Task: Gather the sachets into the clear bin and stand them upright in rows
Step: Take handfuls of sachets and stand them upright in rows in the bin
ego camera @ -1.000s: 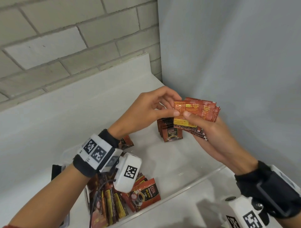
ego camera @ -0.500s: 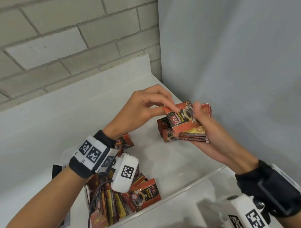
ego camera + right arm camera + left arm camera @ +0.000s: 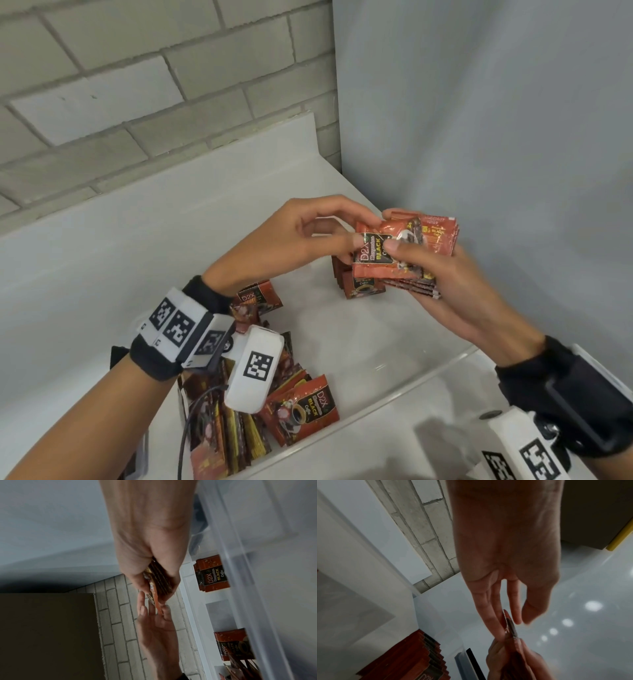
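A: Nearest, under the left wrist, what lies in the clear bin (image 3: 442,371)?

B: A loose heap of coffee sachets (image 3: 274,407), some flat, some leaning, none in a tidy row. One more sachet (image 3: 257,301) lies just past that wrist, on the bin floor.

A: And the hands?

B: Both are raised above the bin's far end. The right hand (image 3: 455,294) is curled round a stack of sachets (image 3: 407,255), thumb pressed on the printed face of the top one. The left hand (image 3: 301,240) pinches the left edge of that top sachet between thumb and fingertips; its other fingers hang loosely bent. In the left wrist view the pinch on the thin edge is plain.

A: Anything beyond them?

B: Directly below and behind the stack, a small row of upright sachets (image 3: 356,286) stands at the bin's far end, beside the right hand's fingers.

A: So which step is this?

B: It looks like squaring up: the top sachet is being turned or slid into line with the others so that all faces match. The gathering seems only partly done, judging by the heap near the left wrist.

A: What does the next move call for?

B: Probably lowering the aligned stack against the standing row, edges down, with the pinch kept firm so that the slippery packets do not fan out or topple those already upright.
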`<move>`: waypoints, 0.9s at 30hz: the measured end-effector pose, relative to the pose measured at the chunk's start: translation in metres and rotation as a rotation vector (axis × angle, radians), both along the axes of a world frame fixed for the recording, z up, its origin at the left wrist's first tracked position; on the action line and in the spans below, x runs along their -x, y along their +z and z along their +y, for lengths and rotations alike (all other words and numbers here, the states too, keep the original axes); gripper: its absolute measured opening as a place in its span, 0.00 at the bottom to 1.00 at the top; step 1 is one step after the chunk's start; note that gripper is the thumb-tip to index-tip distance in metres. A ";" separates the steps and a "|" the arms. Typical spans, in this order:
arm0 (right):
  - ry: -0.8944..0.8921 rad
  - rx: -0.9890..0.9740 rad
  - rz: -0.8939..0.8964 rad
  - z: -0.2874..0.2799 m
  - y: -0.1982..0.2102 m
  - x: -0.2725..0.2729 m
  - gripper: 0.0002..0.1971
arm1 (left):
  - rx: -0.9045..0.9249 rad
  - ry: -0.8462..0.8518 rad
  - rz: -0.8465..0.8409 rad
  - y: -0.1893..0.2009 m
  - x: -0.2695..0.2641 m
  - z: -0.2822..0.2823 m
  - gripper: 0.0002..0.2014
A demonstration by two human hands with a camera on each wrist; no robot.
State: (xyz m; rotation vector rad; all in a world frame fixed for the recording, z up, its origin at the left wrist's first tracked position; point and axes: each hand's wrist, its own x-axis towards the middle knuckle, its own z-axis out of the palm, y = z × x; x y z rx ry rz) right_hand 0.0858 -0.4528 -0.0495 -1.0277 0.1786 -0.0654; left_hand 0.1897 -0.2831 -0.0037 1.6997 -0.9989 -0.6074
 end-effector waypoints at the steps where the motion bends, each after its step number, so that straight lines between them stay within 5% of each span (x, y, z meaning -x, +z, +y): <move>1: -0.002 -0.001 -0.007 0.000 0.000 0.000 0.22 | -0.036 -0.013 -0.012 0.000 0.001 0.000 0.12; 5: -0.028 0.007 -0.010 0.002 0.001 0.001 0.29 | -0.070 -0.036 -0.056 -0.001 -0.001 -0.002 0.14; 8: -0.143 -0.021 -0.042 0.003 0.003 0.000 0.25 | -0.092 -0.079 -0.111 -0.002 -0.008 -0.002 0.12; 12: -0.326 -0.064 -0.048 0.002 0.006 -0.001 0.26 | -0.219 -0.190 -0.408 -0.016 -0.017 -0.006 0.10; 19: -0.354 -0.052 -0.035 0.002 0.005 0.000 0.32 | -0.485 -0.339 -0.690 -0.050 -0.016 -0.028 0.15; 27: -0.343 -0.073 -0.029 0.001 0.003 -0.001 0.30 | -0.459 -0.377 -0.851 -0.065 -0.015 -0.032 0.11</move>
